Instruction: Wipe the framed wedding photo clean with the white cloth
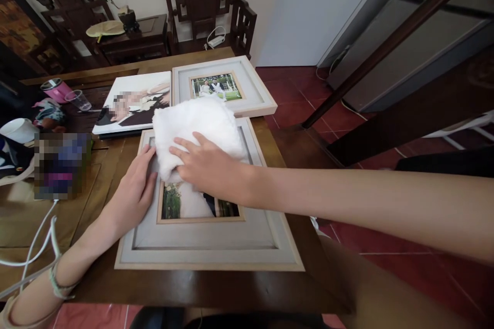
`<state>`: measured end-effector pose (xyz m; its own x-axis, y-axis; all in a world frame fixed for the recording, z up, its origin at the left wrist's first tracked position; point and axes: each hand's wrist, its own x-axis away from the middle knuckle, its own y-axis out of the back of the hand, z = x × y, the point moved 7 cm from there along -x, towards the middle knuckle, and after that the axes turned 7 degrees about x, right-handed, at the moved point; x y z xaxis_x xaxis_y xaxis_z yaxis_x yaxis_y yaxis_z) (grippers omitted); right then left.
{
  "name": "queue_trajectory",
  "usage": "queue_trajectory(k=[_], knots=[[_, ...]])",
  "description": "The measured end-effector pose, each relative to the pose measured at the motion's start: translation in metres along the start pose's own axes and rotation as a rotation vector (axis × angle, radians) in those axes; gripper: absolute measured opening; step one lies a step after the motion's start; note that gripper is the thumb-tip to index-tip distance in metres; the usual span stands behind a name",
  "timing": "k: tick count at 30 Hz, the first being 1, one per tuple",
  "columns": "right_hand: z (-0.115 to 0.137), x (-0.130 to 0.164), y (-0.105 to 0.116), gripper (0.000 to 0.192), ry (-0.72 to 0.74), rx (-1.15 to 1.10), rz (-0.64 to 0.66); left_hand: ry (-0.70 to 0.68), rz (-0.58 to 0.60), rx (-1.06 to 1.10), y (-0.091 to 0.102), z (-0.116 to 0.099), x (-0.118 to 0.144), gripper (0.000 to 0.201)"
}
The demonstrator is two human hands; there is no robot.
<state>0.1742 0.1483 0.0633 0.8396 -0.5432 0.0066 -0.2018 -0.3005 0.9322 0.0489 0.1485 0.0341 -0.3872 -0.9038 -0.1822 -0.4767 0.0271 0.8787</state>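
A light wooden picture frame (208,257) with a wide pale mat lies face up near the table's front edge. The photo inside (172,200) shows greenery and white and dark clothing, its upper part hidden. Over the frame's upper half is a folded, fluffy white cloth (196,115). My right hand (208,167) reaches in from the right and holds this cloth down against the frame, fingers spread on top; its thumb is hidden. My left hand (133,187) rests on the frame's left side, beside the cloth, with fingers stretched out and thumb apart, holding nothing.
Behind lie a second framed photo (258,100) and a frameless portrait print (131,121). A pink tumbler (57,91), clear cup (79,100), white cup (18,130) and white cable (52,231) are at left. Carved chairs (203,0) stand beyond; red floor tiles (297,105) show at right.
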Motion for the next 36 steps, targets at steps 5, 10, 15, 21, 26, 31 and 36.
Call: queue_trajectory(k=[5, 10, 15, 21, 26, 31, 36], knots=[[-0.023, 0.031, -0.006, 0.022, -0.047, -0.127, 0.147, 0.035, 0.014, 0.017, 0.000, -0.001, 0.000, 0.053], [-0.044, 0.067, -0.006, 0.026, -0.175, -0.116, 0.237, 0.047, 0.001, 0.024, 0.001, -0.001, 0.000, 0.054], [-0.006, 0.075, 0.000, 0.029, -0.142, -0.241, 0.367, 0.045, -0.016, 0.024, 0.002, 0.000, -0.001, 0.052], [0.043, 0.086, 0.013, 0.010, -0.079, -0.391, 0.270, 0.052, -0.020, 0.019, 0.001, -0.001, 0.000, 0.050], [0.003, 0.086, 0.009, 0.033, -0.111, -0.381, 0.276, 0.028, -0.018, 0.019, 0.001, -0.001, 0.001, 0.049], [-0.038, 0.075, -0.006, 0.036, -0.208, -0.091, 0.166, 0.015, -0.029, 0.021, 0.002, -0.001, 0.001, 0.049], [-0.002, 0.082, -0.013, 0.026, -0.271, -0.034, 0.240, 0.014, -0.026, 0.025, 0.002, -0.001, -0.001, 0.049]])
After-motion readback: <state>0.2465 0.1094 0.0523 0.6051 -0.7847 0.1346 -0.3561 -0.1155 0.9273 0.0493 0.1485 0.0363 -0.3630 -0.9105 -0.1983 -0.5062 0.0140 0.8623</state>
